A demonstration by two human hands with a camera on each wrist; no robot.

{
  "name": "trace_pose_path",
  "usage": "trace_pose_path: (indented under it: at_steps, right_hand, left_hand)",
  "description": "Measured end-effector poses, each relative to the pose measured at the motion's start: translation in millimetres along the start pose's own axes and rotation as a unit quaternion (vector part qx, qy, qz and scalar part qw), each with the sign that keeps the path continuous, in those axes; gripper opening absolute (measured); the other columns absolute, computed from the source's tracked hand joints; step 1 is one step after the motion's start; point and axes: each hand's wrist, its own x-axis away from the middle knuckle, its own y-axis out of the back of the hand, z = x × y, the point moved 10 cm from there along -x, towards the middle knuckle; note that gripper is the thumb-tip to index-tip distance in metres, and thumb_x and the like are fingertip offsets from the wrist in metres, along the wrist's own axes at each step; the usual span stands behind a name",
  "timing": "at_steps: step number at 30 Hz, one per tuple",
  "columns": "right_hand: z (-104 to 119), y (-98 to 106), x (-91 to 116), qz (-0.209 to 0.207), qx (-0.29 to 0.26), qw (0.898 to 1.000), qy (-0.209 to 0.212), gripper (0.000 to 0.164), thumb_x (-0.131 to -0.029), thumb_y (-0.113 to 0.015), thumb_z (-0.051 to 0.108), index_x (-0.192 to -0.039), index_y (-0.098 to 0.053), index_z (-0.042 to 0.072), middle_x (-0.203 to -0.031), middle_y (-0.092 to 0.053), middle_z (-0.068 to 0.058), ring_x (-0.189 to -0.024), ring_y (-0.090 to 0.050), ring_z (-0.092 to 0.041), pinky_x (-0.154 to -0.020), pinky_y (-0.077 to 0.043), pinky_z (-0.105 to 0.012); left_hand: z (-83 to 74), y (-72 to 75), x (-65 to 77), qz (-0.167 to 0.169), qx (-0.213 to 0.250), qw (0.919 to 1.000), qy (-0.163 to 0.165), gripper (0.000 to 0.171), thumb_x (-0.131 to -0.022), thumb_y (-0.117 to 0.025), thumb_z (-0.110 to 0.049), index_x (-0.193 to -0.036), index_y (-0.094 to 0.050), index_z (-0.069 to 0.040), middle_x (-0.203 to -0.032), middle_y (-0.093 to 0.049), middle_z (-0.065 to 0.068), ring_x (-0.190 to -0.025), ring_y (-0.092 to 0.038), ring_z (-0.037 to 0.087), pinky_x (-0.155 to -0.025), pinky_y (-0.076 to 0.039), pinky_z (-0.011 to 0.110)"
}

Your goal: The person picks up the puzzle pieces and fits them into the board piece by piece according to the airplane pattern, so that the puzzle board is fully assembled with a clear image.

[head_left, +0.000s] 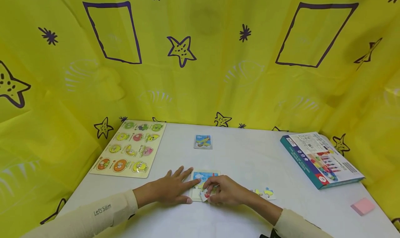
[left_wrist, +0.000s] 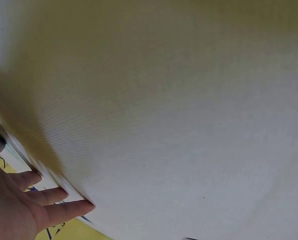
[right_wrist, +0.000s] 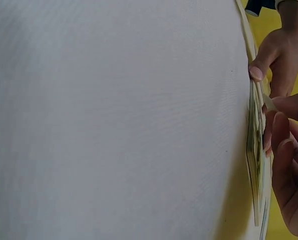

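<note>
In the head view a small jigsaw puzzle board (head_left: 216, 172) lies on the white table, with blue sky pieces in its upper part. My left hand (head_left: 173, 187) lies spread at its left side, the index fingertip on the board and the thumb by its lower left corner. My right hand (head_left: 226, 190) pinches a puzzle piece (head_left: 204, 195) with a red patch, tilted over the lower part of the board. In the right wrist view the pinched piece (right_wrist: 270, 103) shows edge-on between thumb and fingers. Right of that hand, loose puzzle pieces (head_left: 268, 192) lie on the table.
A picture card (head_left: 203, 141) with a bird lies behind the board. At the left is a wooden fruit puzzle board (head_left: 131, 149). A boxed set (head_left: 322, 159) and a pink block (head_left: 363, 206) are at the right. A yellow patterned curtain (head_left: 206, 81) surrounds the table.
</note>
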Motion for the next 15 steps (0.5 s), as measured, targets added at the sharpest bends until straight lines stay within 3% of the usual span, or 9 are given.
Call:
trace_pose_path:
  at_steps: [6, 15]
  right_hand:
    - [-2.8, 0.0, -6.7, -0.028, 0.030, 0.999, -0.010, 0.026, -0.082, -0.077, 0.001, -0.105, -0.066, 0.006, -0.086, -0.070, 0.000, -0.057, -0.056, -0.001, -0.055, -0.047, -0.018]
    - [-1.4, 3.2, -8.1, -0.063, 0.091, 0.993, -0.033, 0.027, -0.079, -0.084, 0.011, -0.101, -0.068, 0.010, -0.079, -0.070, 0.011, -0.084, -0.059, -0.005, -0.083, -0.045, -0.024]
  left_hand:
    - [-0.2, 1.0, 0.9, 0.001, -0.002, 1.0000, 0.000, 0.072, -0.097, -0.044, -0.067, -0.159, -0.030, -0.033, -0.166, -0.022, 0.014, -0.148, -0.027, 0.048, -0.103, -0.039, 0.069]
    - [0.0, 1.1, 0.7, -0.002, 0.008, 1.0000, -0.001, 0.071, -0.097, -0.045, -0.066, -0.159, -0.030, -0.033, -0.167, -0.022, 0.014, -0.148, -0.026, 0.049, -0.104, -0.038, 0.069]
